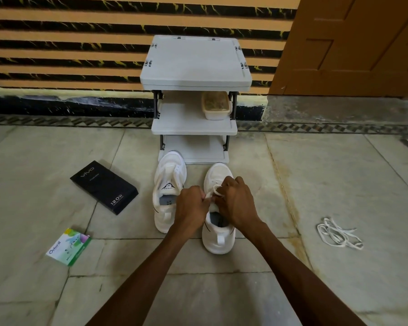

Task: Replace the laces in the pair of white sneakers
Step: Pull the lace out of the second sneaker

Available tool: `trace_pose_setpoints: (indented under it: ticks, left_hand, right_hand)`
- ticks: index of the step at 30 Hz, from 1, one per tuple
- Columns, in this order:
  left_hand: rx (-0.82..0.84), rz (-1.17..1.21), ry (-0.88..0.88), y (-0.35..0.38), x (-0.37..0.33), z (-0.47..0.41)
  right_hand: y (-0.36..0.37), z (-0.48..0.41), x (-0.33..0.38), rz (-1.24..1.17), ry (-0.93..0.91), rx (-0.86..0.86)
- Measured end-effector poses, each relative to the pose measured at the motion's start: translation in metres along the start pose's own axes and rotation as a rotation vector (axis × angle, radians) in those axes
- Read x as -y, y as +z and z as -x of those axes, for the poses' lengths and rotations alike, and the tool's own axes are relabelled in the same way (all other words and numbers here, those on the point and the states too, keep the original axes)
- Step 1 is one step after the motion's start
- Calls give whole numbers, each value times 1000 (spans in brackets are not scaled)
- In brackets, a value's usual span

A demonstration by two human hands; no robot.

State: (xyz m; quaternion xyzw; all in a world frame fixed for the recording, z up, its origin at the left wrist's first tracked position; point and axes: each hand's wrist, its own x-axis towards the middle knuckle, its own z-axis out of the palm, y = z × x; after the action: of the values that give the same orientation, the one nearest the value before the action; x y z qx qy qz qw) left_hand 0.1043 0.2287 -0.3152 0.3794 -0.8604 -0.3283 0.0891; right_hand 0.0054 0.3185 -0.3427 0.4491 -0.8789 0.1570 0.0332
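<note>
Left hand [191, 205], right hand [237, 203]: curled, pinching lace [214, 190].

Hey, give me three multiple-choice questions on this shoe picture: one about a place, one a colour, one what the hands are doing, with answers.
1. The box nearest the left sneaker is: A red, B black, C yellow.
2. The loose laces lie: A on that box, B inside the left sneaker, C on the floor, right of the right sneaker.
3. The left hand and right hand: A rest flat on the floor, B pinch a lace at the right sneaker, C lift the left sneaker.
Answers: 1 B, dark with pale lettering; 2 C, the pile sits on bare tile; 3 B, both hands close on the white lace.
</note>
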Motion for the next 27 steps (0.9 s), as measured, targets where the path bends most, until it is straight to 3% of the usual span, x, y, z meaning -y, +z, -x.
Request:
trace_pose_setpoints:
  ticks: [4,11,15,18,22,27]
  left_hand:
    - [20,-22,17,-1,1,-2]
    - [62,-59,34,-1,3,-4]
    - [105,-20,37,-5,2,-5]
    - [94,-31,17,-6,2,-4]
    - [66,-22,0,-2,3,-4]
    - [26,-35,-25,1,1,-1]
  right_hand:
    - [0,1,3,52,-58,-25]
    - [-2,-1,2,-20,26,28]
    - [-4,-3,7,-185,136,-51]
    - [-8,-8,7,-320,240,18]
    - [-33,-11,3,-953,531,167]
    - [-52,-9,-24,-1908,818,49]
